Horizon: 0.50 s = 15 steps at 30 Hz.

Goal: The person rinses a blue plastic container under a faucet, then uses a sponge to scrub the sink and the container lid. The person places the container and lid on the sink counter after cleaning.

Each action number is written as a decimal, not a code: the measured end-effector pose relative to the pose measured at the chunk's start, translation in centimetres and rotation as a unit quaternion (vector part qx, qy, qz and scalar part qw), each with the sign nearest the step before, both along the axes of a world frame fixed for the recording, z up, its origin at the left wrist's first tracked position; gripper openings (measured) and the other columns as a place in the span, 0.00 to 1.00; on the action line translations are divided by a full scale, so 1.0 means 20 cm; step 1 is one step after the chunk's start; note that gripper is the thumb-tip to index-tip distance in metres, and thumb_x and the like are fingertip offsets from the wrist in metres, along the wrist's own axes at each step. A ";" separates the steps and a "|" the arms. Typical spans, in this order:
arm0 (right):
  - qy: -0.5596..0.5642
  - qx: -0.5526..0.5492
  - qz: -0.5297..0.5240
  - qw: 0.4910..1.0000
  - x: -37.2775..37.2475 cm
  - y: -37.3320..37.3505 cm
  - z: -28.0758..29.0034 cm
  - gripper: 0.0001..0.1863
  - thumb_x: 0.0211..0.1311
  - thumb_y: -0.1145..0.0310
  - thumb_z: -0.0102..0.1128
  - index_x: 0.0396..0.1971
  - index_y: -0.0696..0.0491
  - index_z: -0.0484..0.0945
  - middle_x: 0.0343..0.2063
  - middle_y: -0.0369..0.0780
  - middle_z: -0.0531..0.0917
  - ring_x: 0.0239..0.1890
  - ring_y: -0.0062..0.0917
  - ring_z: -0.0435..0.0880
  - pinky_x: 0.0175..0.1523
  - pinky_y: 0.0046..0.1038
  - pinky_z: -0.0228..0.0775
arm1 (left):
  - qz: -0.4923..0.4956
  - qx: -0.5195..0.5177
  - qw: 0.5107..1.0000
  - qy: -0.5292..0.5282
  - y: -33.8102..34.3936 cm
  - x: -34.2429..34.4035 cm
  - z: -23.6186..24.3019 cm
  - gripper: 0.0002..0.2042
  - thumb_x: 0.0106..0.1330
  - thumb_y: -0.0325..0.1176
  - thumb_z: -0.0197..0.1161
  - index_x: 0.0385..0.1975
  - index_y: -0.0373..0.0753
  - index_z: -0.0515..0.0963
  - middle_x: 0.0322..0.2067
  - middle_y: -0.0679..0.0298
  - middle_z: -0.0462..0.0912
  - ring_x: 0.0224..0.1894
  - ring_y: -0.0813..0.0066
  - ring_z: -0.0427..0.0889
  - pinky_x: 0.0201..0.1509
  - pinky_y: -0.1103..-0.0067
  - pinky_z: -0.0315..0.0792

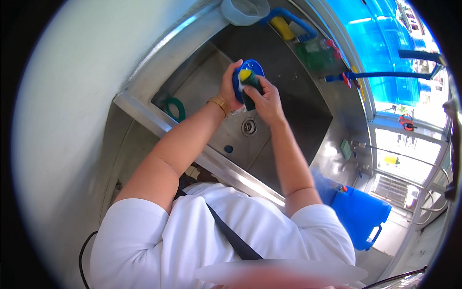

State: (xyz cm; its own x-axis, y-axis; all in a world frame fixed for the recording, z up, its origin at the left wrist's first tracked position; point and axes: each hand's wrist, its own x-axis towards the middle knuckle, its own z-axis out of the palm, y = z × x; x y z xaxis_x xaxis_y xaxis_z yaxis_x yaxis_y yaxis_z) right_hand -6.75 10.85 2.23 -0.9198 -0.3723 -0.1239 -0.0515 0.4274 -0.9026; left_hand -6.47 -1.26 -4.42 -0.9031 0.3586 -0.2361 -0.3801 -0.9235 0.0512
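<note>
Over the steel sink [284,159], my left hand [229,87] grips a blue round piece [252,66], shaped like a shallow bowl or lid; I cannot tell which. My right hand [267,102] has its fingers closed on a yellow and green sponge [249,98], which presses against the blue piece's inner side. White suds or water show where the two meet. Part of the sponge is hidden by my right fingers. The drain [249,126] lies below my hands, with a small blue disc [228,149] on the sink floor near it.
A green ring [174,110] lies at the sink's left side. On the far ledge stand a translucent bowl [245,12], a yellow item [282,29] and a green bottle [313,54]. A blue tap [375,75] reaches in from the right. A blue jerrycan [361,212] stands at my right.
</note>
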 end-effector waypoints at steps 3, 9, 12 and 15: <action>0.094 0.295 0.164 0.937 -0.05 0.17 0.08 0.17 0.50 0.72 0.63 0.44 0.51 0.83 0.38 0.37 0.84 0.44 0.25 0.81 0.50 0.27 0.72 | -0.063 -0.065 0.996 0.027 0.01 0.00 0.01 0.25 0.60 0.61 0.57 0.41 0.45 0.80 0.38 0.61 0.84 0.42 0.66 0.82 0.52 0.70 0.76; 0.530 0.343 0.281 0.723 -0.23 0.23 0.00 0.16 0.47 0.67 0.65 0.40 0.46 0.83 0.43 0.31 0.82 0.51 0.28 0.78 0.55 0.34 0.71 | -0.206 -0.063 0.977 -0.001 0.00 0.00 0.03 0.31 0.60 0.67 0.52 0.54 0.51 0.74 0.46 0.54 0.80 0.43 0.51 0.81 0.43 0.52 0.76; 0.425 0.426 0.229 0.765 -0.13 0.21 -0.03 0.15 0.46 0.65 0.66 0.38 0.47 0.84 0.43 0.33 0.83 0.53 0.27 0.78 0.55 0.34 0.70 | -0.182 -0.104 0.978 -0.015 0.01 -0.01 0.01 0.30 0.59 0.65 0.55 0.52 0.49 0.75 0.45 0.55 0.81 0.43 0.55 0.81 0.45 0.56 0.76; 0.196 0.431 0.193 0.860 0.01 0.20 0.00 0.14 0.47 0.65 0.66 0.36 0.50 0.84 0.43 0.38 0.83 0.49 0.39 0.80 0.52 0.39 0.73 | -0.147 -0.176 0.973 0.035 0.02 -0.01 -0.02 0.26 0.60 0.60 0.60 0.47 0.44 0.78 0.41 0.58 0.82 0.43 0.64 0.82 0.49 0.65 0.78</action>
